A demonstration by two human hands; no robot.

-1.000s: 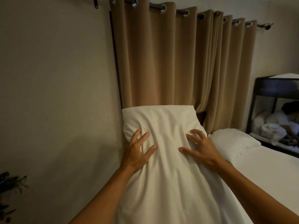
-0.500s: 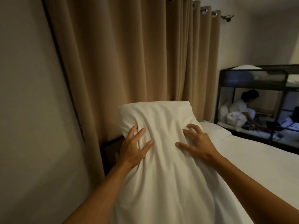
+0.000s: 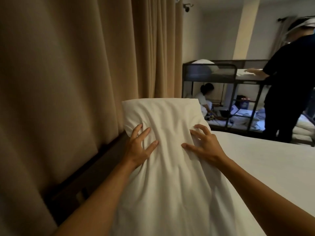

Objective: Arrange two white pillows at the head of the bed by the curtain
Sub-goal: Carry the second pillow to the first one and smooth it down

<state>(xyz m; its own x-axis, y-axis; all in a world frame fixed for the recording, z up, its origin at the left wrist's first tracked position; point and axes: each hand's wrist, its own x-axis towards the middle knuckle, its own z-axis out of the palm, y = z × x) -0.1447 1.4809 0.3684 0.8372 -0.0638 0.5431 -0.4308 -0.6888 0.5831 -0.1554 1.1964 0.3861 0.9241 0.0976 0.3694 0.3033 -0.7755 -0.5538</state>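
1. Both hands on one white pillow (image 3: 170, 133), held upright with its long side vertical
2. Left hand (image 3: 139, 147) on the pillow's left half, fingers spread and curled, bunching the cover: left grip clenched into the fabric, grasping the pillow
3. Right hand (image 3: 205, 144) on the right half at about the same height, fingertips dug in, thumb stretched toward the left hand: right grip likewise grasping the pillow
4. Between the two grips, a band of deep creases in the cover; above them, the pillow's top edge, roughly level; below them, the rest of the pillow running down between the forearms toward the bottom edge of the view
5. Left of the left grip and just beside the pillow, the tan curtain (image 3: 68, 82) in long vertical folds; below it a dark headboard rail (image 3: 88, 169) slanting down past the left forearm
6. Right of the right grip, the bed (image 3: 264, 167) with its smooth white sheet; whether the pillow's lower end rests on it cannot be told
7. Second pillow not in sight
8. Beyond the right grip, well apart, a dark metal bunk bed (image 3: 209, 70), a seated person (image 3: 204, 99) on its lower level, and a standing person in dark clothes (image 3: 289, 82) reaching to the upper bunk
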